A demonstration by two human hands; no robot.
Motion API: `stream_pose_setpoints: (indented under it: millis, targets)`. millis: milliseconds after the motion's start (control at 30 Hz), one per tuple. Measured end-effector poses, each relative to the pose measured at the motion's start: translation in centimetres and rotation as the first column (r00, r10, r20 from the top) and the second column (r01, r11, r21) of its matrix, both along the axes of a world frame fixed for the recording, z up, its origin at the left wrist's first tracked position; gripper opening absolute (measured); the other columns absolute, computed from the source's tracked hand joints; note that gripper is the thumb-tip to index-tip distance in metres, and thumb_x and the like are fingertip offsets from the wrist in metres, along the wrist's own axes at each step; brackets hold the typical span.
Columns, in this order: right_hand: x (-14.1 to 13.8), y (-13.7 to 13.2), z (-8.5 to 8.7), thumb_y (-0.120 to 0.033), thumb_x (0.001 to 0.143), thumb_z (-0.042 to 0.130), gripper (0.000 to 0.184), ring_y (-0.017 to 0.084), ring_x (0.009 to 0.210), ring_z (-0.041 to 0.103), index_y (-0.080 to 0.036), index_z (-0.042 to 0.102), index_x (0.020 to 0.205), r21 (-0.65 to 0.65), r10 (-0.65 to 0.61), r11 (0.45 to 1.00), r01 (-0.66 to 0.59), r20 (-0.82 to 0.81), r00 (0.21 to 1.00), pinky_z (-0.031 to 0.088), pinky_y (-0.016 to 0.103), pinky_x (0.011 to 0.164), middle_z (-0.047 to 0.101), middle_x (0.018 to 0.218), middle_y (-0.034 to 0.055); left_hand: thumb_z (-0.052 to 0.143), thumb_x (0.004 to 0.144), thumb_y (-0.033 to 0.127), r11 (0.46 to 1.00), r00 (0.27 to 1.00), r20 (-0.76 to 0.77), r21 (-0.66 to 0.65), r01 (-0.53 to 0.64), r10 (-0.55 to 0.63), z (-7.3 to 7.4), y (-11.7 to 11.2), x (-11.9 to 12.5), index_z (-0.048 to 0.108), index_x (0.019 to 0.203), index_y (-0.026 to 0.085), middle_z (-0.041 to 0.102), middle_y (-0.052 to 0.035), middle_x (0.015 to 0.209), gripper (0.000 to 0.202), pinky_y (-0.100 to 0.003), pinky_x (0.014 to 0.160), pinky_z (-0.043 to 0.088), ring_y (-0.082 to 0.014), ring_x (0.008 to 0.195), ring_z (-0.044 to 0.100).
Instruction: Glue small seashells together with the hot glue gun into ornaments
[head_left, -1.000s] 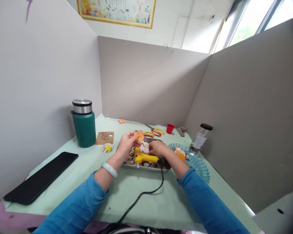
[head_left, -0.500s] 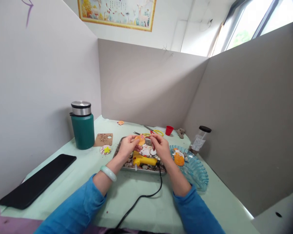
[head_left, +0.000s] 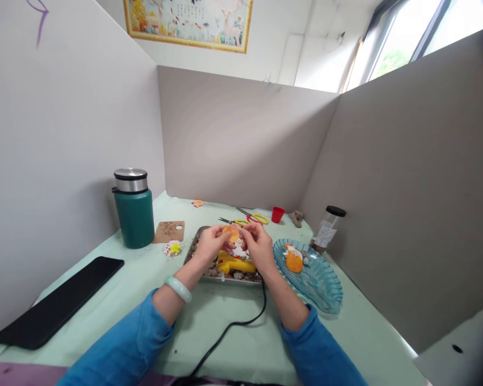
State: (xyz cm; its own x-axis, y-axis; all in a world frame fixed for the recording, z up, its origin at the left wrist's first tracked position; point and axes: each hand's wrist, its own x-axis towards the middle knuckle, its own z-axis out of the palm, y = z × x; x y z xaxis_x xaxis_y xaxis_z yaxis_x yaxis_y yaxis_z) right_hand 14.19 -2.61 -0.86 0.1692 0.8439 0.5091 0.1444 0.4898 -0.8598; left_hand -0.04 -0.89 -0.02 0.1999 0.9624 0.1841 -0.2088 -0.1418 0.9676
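Note:
My left hand [head_left: 212, 244] pinches a thin, orange, shell-like disc [head_left: 232, 232], with a pinkish spot at its upper edge. At the disc's right side is my right hand [head_left: 260, 247], its thumb and fingers pressed together; what sits between them is too small to make out. Below both hands a yellow glue gun [head_left: 238, 264] lies on a metal tray [head_left: 209, 279] of pebbles and white shells [head_left: 239, 251]. My right fingers partly cover those shells, and the gun's black cord [head_left: 241, 323] runs toward the table's front edge.
To the right lies a blue scalloped plate [head_left: 322, 287] holding orange and white shells [head_left: 294, 261], with a black-lidded jar [head_left: 328, 229] behind it. Scissors [head_left: 258, 218] and a red cup [head_left: 278, 215] stand farther back. A green flask [head_left: 132, 214] and a black slab [head_left: 60, 303] are left.
My right hand has moved slightly left, closer to the orange disc, and its fingertips now meet the disc's edge. The left hand keeps its hold. The view has shifted a little.

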Motion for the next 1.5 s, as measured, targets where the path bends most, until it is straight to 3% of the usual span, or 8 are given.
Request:
stream_pose_setpoints:
  millis: [400,1100,1400,1500]
  targets:
    - [1.3,0.3,-0.3,-0.037,0.08,0.054,0.018,0.011,0.046,0.047,-0.023,0.048,0.09,-0.029,-0.001,1.0,0.005,0.147,0.989,0.041,0.022,0.05,0.057,0.061,-0.0067,0.072,0.07,0.033,0.999,0.999,0.001,-0.011,0.046,-0.046,-0.1,-0.2,0.0,0.063,0.092,0.011,0.066,-0.0028,0.062,0.033,-0.023,0.05,0.052,-0.0144,0.051,0.064]
    - [1.3,0.5,-0.9,-0.036,0.08,0.056,0.02,0.01,0.046,0.046,-0.023,0.048,0.093,-0.025,-0.002,1.0,0.005,0.114,0.993,0.04,0.022,0.05,0.057,0.059,-0.0073,0.071,0.07,0.034,0.997,0.999,-0.047,0.08,0.008,-0.005,-0.4,0.1,0.0,0.068,0.092,0.012,0.067,-0.003,0.065,0.031,-0.024,0.05,0.052,-0.0142,0.052,0.063]
    - [1.1,0.1,-1.0,-0.047,0.083,0.056,0.03,0.011,0.05,0.045,-0.023,0.053,0.1,-0.025,-0.006,1.0,0.01,0.182,0.983,0.038,0.022,0.051,0.052,0.061,-0.0066,0.068,0.073,0.033,0.995,0.999,-0.027,0.093,-0.044,0.046,0.0,0.2,-0.2,0.059,0.093,0.014,0.065,-0.0008,0.062,0.029,-0.026,0.052,0.055,-0.0156,0.053,0.065]
    - [1.1,-0.1,-1.0,-0.047,0.081,0.06,0.029,0.012,0.054,0.045,-0.021,0.056,0.093,-0.03,0.012,1.0,-0.004,0.253,0.967,0.038,0.023,0.053,0.052,0.063,-0.0049,0.066,0.075,0.033,0.99,1.0,-0.016,0.139,-0.013,0.016,0.0,0.1,-0.2,0.057,0.095,0.014,0.067,-0.0022,0.069,0.029,-0.025,0.053,0.054,-0.0143,0.055,0.065]
